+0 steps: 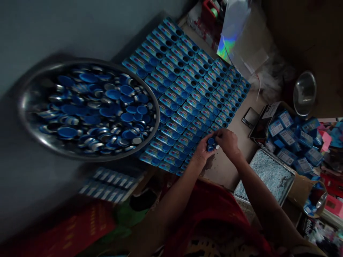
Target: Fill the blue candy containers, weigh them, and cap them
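Note:
My left hand is curled around a few small blue lids with silvery rims, near the front edge of the rows of packages. Beside it, touching or nearly touching the lids, my right hand has its fingers pinched together; what they hold, if anything, is too small to name. Long rows of blue packages cover the table beyond my hands, some with blue round lids and others with dark round holes. A large metal bowl full of blue and silver lids is at the left.
A metal tray of pale blue and white pieces lies right of my right forearm. Behind it stands a carton of small blue boxes, with a small scale beside it. Plastic bags and a clear bowl are at the back right.

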Tool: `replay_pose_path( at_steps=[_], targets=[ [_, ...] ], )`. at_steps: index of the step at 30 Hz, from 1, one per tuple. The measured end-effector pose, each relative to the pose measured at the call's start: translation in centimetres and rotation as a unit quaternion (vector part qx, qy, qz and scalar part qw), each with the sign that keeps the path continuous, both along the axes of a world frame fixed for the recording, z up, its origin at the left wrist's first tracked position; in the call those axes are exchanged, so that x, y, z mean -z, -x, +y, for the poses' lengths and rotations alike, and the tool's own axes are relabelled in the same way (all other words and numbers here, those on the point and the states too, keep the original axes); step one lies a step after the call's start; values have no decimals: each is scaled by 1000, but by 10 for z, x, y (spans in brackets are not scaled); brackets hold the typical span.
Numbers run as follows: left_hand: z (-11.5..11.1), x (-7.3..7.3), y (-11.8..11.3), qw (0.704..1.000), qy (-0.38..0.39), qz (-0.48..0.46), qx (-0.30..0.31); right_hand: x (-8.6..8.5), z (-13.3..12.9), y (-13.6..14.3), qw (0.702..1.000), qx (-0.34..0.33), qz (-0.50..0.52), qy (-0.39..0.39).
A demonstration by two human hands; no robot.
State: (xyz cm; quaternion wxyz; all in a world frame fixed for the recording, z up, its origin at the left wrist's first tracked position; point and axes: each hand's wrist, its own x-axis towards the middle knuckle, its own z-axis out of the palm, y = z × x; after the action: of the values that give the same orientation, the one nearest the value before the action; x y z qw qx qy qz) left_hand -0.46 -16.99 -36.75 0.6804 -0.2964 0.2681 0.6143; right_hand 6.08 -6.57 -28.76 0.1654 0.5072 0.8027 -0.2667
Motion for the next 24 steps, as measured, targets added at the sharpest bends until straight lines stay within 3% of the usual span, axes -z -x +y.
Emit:
replay_pose_path(
  at_steps=[2,4,6,8,11,13,20,24],
  targets=[
    [10,-1,6,1000,7,-9,-16,4,11,-4,992,49,112,24],
    [16,-3,15,999,-16,-33,-30,8,22,-9,965,129,227,29],
    [19,-6,24,997,-50,-53,-39,14,31,-16,935,210,280,58],
    [19,-12,32,995,-69,-56,-35,19,35,-22,907,270,279,163],
    [17,-19,42,996,-67,-50,-11,24,33,-29,837,319,267,355],
    [16,-22,46,997,-59,-51,8,24,31,-32,810,325,254,416],
    [11,-18,47,999,-10,-39,27,19,42,-27,820,285,255,427],
    [12,-16,40,999,-1,-28,23,24,44,-24,803,320,249,436]
  ],
)
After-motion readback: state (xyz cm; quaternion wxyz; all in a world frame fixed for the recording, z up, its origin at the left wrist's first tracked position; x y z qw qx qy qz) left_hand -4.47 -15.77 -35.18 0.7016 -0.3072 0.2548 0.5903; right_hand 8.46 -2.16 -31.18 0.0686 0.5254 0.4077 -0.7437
